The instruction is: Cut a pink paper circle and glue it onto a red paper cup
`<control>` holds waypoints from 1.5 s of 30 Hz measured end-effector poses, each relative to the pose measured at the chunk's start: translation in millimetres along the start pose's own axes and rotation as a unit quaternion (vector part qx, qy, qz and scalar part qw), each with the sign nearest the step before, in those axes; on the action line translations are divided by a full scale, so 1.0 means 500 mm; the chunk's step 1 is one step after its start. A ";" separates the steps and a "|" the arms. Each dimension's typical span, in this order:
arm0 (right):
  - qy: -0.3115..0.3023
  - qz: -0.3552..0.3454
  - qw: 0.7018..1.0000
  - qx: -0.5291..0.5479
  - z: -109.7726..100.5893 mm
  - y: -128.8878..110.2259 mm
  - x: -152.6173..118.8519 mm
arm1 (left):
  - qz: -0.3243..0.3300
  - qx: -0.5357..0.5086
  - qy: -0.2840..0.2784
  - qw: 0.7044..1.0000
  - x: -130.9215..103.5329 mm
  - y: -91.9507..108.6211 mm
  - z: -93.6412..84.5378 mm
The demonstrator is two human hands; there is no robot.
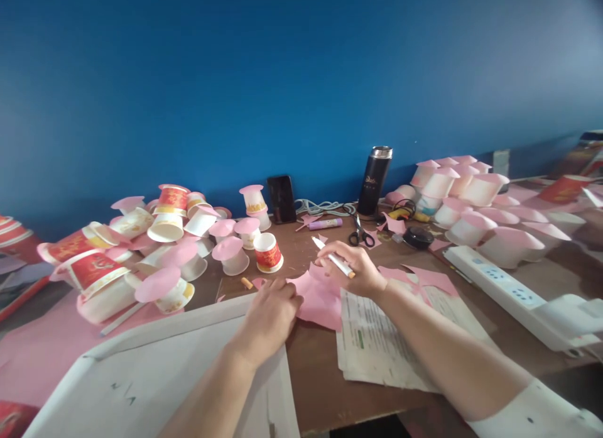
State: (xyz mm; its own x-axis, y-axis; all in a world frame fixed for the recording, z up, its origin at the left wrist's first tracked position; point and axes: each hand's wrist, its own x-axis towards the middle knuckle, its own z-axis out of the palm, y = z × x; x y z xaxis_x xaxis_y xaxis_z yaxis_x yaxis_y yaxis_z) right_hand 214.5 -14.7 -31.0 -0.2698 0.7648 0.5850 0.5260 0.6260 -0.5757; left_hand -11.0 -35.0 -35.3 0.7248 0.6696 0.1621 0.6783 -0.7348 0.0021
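My right hand (353, 269) is closed round a white marker (340, 264) with an orange end; its bare tip points up and to the left. Under and left of it lies a piece of pink paper (320, 300). My left hand (276, 309) has its fingers curled against the paper's left edge, where the fingertips are partly hidden. A small orange cap (247, 283) lies beyond my left hand. Just past it stands a red and white paper cup (268, 252). Printed sheets (377, 344) lie beneath my right forearm.
Paper cups with pink tops crowd the left (181, 256) and right (471, 186). Scissors (362, 234), a purple glue stick (325, 224), a phone (281, 199) and a black flask (374, 180) are near the blue wall. A power strip (499, 293) lies right; a white board (155, 375) lies left.
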 end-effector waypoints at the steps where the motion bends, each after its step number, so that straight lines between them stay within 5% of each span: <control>1: -0.026 0.012 1.000 -0.007 -0.002 0.001 -0.001 | 0.003 -0.004 -0.004 1.000 -0.001 0.000 0.001; 10: -0.226 -0.013 0.974 -0.029 0.009 -0.010 -0.002 | -0.022 -0.070 0.011 0.997 -0.010 0.004 -0.017; 15: -0.225 -0.010 0.973 -0.042 0.022 -0.003 -0.006 | -0.084 -0.144 -0.004 0.986 -0.012 0.000 -0.013; 19: -0.212 0.030 0.975 -0.061 0.022 -0.007 -0.004 | -0.117 -0.094 -0.033 0.988 -0.007 -0.007 -0.001; 27: -0.251 0.062 0.966 0.029 0.002 -0.016 0.003 | -0.083 -0.117 -0.026 0.989 0.005 -0.005 -0.006; 34: -0.227 0.104 0.956 0.157 0.000 -0.013 0.002 | -0.090 -0.082 -0.046 0.991 0.008 -0.006 -0.002; 41: -0.254 0.155 0.857 0.420 -0.028 -0.012 0.010 | -0.111 -0.069 -0.058 0.990 0.020 -0.005 0.001; 45: -0.301 0.159 0.807 0.483 -0.026 0.015 0.007 | -0.131 -0.081 -0.068 0.986 0.025 -0.017 0.015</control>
State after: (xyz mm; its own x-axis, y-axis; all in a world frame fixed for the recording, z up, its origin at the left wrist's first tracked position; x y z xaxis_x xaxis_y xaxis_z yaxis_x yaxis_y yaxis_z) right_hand 227.9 -9.1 -25.7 -0.7410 0.6632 0.1049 -0.1509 -0.0121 -0.9885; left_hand -6.8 -19.2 -40.5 0.5437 0.8393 0.0013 0.8244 -0.5343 0.1865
